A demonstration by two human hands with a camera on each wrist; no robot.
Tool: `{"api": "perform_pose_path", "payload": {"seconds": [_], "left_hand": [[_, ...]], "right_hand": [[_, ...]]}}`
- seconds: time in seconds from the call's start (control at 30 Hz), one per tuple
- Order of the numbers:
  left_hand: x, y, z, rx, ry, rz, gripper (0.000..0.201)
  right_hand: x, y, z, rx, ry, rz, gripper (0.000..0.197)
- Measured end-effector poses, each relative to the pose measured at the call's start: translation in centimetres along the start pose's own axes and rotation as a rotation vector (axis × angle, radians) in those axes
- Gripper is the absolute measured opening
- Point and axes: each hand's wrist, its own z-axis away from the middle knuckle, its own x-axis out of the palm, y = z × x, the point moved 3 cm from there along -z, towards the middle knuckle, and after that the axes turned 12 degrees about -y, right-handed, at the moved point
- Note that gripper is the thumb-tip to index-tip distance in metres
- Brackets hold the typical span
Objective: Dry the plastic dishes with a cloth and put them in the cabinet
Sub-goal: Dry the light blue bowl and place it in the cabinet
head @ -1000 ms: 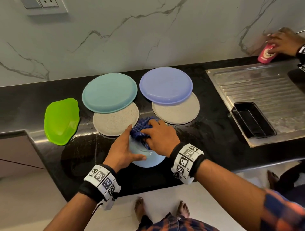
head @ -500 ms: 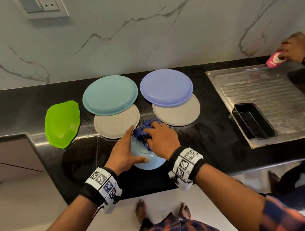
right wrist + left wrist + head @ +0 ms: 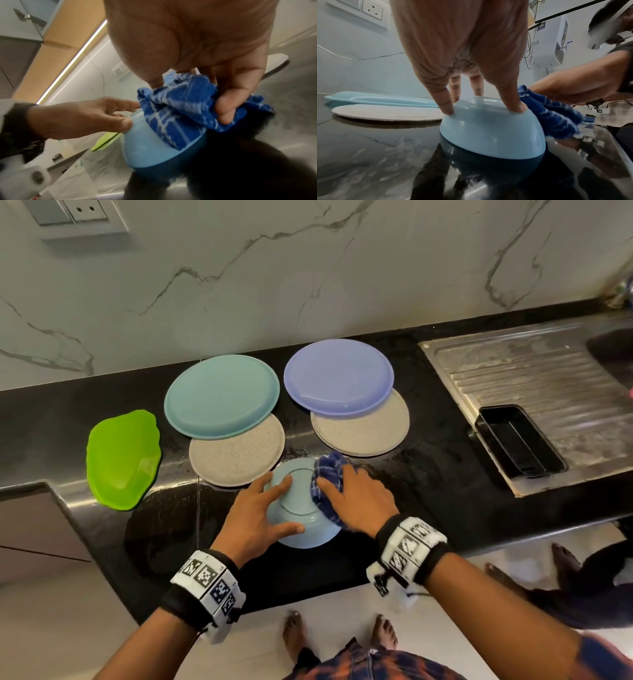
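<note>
Sliding off the top, the blue cloth bunched in the right hand now rubs the side of the upside-down bowl on the counter, while the spread left hand steadies it, so drying goes on.

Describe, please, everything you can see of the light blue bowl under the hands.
The bowl is pale blue, smooth and glossy, plastic by its look. It stands upside down, rim on the black counter, its ringed foot facing up, just in front of the speckled plate. The left hand steadies it, fingers spread and pressing on its base and wall. The right hand presses a bunched blue cloth against its right side.
</note>
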Motion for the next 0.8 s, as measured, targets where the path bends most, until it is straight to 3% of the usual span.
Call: {"api": "perform_pose_path", "payload": {"seconds": [0.2, 0.4, 0.63, 0.8], "left_hand": [[-0.4, 0.2, -0.2, -0.018, 0.000, -0.039, 0.098], [-0.6, 0.4, -0.1, -0.004, -0.009, -0.056, 0.093], [-0.9, 0.8, -0.2, 0.009, -0.032, -0.078, 0.090], [-0.8, 0.8, -0.2, 0.018, -0.048, -0.097, 0.092]], "right_hand": [[0.8, 0.2, 3.0, 0.034, 0.015, -0.017, 0.053], [-3.3, -3.0, -3.7, -0.085, -0.107, 0.110, 0.042], [-3.5, -9.3, -9.7, -0.236, -0.448, 0.380, 0.030], [-3.7, -8.9, -9.7, -0.261, -0.445, 0.396, 0.034]]}}
